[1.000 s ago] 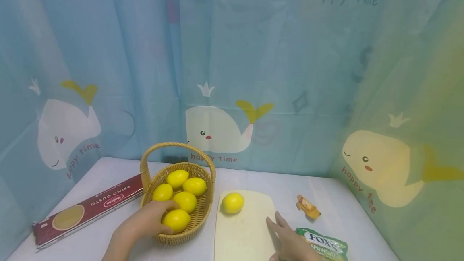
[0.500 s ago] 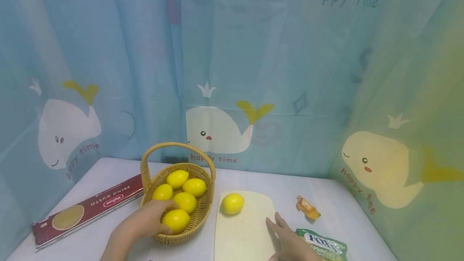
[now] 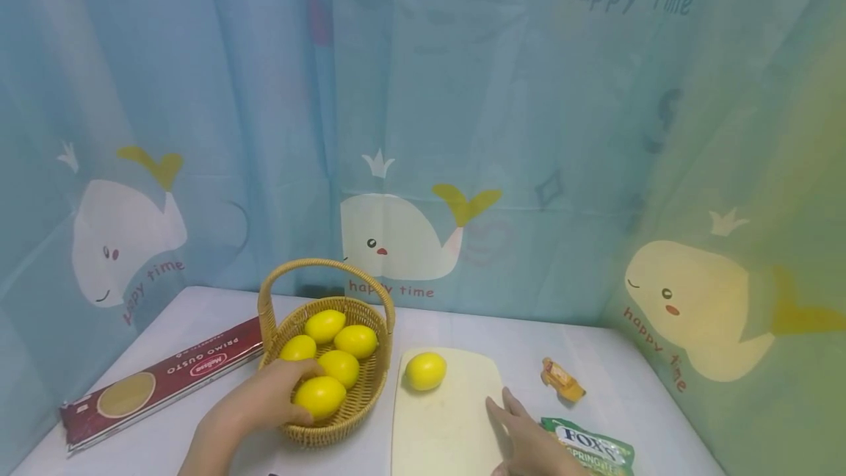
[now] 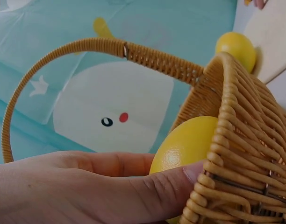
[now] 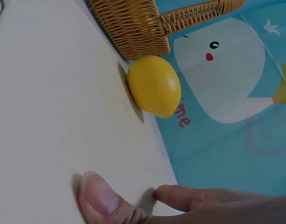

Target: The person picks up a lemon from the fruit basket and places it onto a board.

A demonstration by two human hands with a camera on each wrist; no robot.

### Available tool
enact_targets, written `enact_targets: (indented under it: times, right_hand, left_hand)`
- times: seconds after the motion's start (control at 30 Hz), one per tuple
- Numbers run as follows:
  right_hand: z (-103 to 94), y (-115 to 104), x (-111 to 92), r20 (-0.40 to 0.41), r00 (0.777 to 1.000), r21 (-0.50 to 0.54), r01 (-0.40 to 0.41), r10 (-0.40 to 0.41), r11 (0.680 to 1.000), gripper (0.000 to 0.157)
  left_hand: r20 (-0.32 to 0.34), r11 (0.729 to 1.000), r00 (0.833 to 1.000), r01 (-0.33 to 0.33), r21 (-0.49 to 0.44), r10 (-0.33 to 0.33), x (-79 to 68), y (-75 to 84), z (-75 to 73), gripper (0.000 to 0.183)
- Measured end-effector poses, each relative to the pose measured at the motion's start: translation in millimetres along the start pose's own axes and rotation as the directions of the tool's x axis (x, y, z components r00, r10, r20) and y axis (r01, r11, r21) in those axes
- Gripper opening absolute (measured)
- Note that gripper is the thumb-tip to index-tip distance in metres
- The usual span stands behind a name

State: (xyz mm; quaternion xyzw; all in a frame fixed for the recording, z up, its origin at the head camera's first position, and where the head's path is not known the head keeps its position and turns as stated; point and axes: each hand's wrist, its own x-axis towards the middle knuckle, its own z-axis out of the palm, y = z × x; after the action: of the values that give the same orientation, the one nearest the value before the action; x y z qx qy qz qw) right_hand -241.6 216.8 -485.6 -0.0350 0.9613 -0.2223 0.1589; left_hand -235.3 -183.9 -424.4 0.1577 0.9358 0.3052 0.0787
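In the head view, a wicker basket (image 3: 362, 413) with a tall handle holds several yellow lemons. My left hand (image 3: 267, 397) reaches over its near left rim and pinches the nearest lemon (image 3: 320, 397) between thumb and fingers. The left wrist view has the same lemon (image 4: 187, 140) just inside the basket rim, the thumb across its near side. Another lemon (image 3: 426, 371) lies at the far left of a cream cutting board (image 3: 446, 435). My right hand (image 3: 529, 441) rests on the board's right edge, thumb (image 5: 100, 193) and finger extended and touching its surface.
A long dark red spaghetti packet (image 3: 165, 380) lies left of the basket, one end behind it. Right of the board are a small orange wrapped packet (image 3: 562, 380) and a green Fox's bag (image 3: 595, 446), partly behind my right hand. A whale-printed curtain (image 3: 529, 131) surrounds the table.
My left hand and the lemon it pinches have risen very slightly in the basket. The right hand and the lemon on the board have stayed in place.
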Motion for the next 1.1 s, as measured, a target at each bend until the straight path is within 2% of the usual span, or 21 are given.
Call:
enact_targets:
  times: [0.2, 0.47, 0.77, 1.1]
  right_hand:
    - [0.0, 1.9, 0.2, -0.007, 1.000, -0.010, 0.028, -0.028, 1.000, 0.109]
    - [1.4, 0.1, 1.2, 0.010, 0.999, -0.006, -0.031, 0.031, 1.000, 0.109]
    - [1.9, -0.6, 1.8, 0.009, 0.999, -0.014, -0.034, 0.035, 0.999, 0.108]
    - [3.5, 0.2, 5.0, 0.022, 0.995, -0.031, -0.094, 0.095, 0.995, 0.113]
  left_hand:
    - [-0.005, 1.000, 1.000, 0.023, -0.002, -0.023, -1.6, 7.7, -2.1, 0.050]
    - [-0.031, 0.999, 0.999, 0.038, 0.026, -0.037, -4.8, 17.7, -5.3, 0.053]
    - [-0.053, 0.998, 0.998, -0.015, 0.057, 0.018, -5.3, 27.4, -2.3, 0.055]
    - [-0.036, 0.996, 0.997, -0.070, 0.064, 0.072, -6.0, 42.7, 1.5, 0.053]
